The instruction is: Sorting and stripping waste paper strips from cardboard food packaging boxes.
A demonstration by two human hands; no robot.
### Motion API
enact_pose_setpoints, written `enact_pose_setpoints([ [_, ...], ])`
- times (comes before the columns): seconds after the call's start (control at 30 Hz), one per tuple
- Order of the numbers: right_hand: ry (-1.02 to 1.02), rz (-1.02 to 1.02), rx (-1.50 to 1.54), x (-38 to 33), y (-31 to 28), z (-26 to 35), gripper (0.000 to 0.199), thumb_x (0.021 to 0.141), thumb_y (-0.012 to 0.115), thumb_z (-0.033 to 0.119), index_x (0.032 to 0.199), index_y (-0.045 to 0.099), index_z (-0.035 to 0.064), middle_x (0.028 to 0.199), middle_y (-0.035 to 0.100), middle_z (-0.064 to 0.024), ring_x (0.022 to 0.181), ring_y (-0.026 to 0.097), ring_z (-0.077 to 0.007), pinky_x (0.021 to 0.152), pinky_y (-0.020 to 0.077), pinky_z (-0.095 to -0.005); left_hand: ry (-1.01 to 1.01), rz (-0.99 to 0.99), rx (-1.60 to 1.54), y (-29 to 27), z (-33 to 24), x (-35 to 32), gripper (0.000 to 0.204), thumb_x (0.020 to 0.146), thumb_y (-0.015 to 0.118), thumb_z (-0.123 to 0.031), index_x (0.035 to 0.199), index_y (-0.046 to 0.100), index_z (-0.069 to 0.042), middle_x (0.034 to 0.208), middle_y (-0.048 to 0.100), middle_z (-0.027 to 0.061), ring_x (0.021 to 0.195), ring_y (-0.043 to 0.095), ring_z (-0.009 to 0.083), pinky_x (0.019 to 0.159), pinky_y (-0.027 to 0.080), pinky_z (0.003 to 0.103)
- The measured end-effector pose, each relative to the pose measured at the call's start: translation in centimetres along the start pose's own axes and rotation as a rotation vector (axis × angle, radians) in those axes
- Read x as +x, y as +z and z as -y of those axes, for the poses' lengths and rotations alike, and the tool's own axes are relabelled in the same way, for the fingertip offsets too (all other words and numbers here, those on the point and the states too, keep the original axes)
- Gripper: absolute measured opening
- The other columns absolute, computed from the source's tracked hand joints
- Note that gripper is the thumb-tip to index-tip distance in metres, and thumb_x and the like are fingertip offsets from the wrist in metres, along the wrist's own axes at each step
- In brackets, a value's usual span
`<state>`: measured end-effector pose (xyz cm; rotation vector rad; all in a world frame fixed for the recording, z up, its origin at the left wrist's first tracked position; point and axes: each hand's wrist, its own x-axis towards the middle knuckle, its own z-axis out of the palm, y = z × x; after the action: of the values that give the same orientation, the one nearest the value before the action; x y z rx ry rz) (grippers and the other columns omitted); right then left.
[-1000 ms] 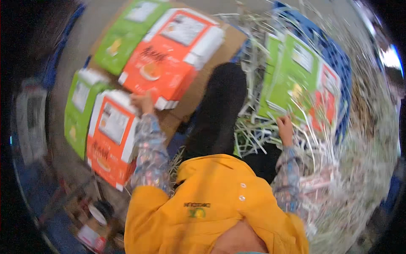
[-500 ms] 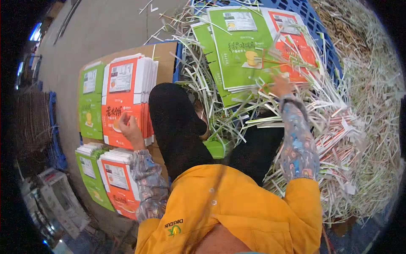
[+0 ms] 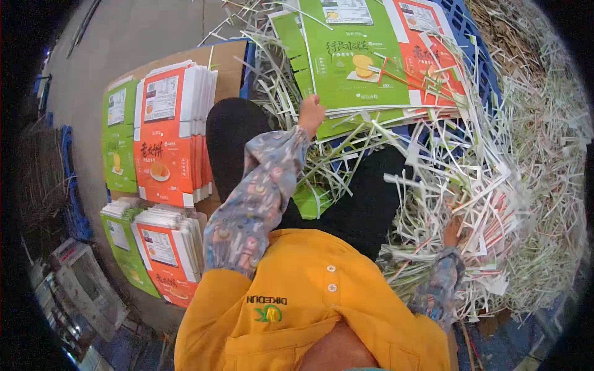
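Observation:
My left hand (image 3: 311, 115) is closed at the lower left corner of a stack of large printed sheets, its fingers curled on the edge of the green sheet (image 3: 352, 68). Beside the green part, the same stack shows a red part (image 3: 427, 68) with a few loose strips lying over it. Off to the right, my right hand (image 3: 453, 230) is sunk among shredded paper strips (image 3: 489, 216). Strips cover its fingers, so I cannot see how they are bent.
At the left, neat piles of cut green cartons (image 3: 119, 136) and red cartons (image 3: 166, 133) rest on a cardboard sheet (image 3: 228, 71). Blue plastic pallet (image 3: 461, 31) shows under the large sheets. Heaps of shredded trimmings (image 3: 544, 154) fill the right side.
My left hand has gone from the red carton pile to the corner of the large sheets. My right hand has come off the sheets, down and right into the strips, and many strips have shifted with it.

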<state>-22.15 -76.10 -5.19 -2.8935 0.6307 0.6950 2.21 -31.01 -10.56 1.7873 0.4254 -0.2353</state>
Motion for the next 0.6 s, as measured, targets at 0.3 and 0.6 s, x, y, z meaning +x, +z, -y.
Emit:
enact_pose_setpoints([
  [0.3, -0.463, -0.223, -0.068, -4.3, -6.3, 9.2, 0.029, 0.084, 0.044, 0.015, 0.109, 0.049, 0.0, 0.097, 0.056, -0.0185, 0.085, 0.055, -0.0309, 0.073, 0.043, -0.0347, -0.042, -0.315, 0.214, 1.6, 3.8, 1.3, 0.027, 0.072, 0.053, -0.019, 0.088, 0.051, 0.003, 0.09, 0.049, 0.0264, 0.09, 0.044, 0.0399, 0.079, 0.036, 0.044],
  [0.6, -0.394, -0.025, 0.655, -4.1, -10.8, 26.9, 0.024, 0.082, 0.051, 0.014, 0.099, 0.055, -0.0025, 0.084, 0.061, -0.0092, 0.077, 0.058, -0.0153, 0.069, 0.0444, -0.0254, -0.167, -0.246, 0.176, 1.4, 2.9, 1.1, 0.039, 0.068, 0.057, -0.018, 0.101, 0.047, -0.001, 0.105, 0.041, 0.0229, 0.1, 0.039, 0.0363, 0.088, 0.032, 0.039],
])
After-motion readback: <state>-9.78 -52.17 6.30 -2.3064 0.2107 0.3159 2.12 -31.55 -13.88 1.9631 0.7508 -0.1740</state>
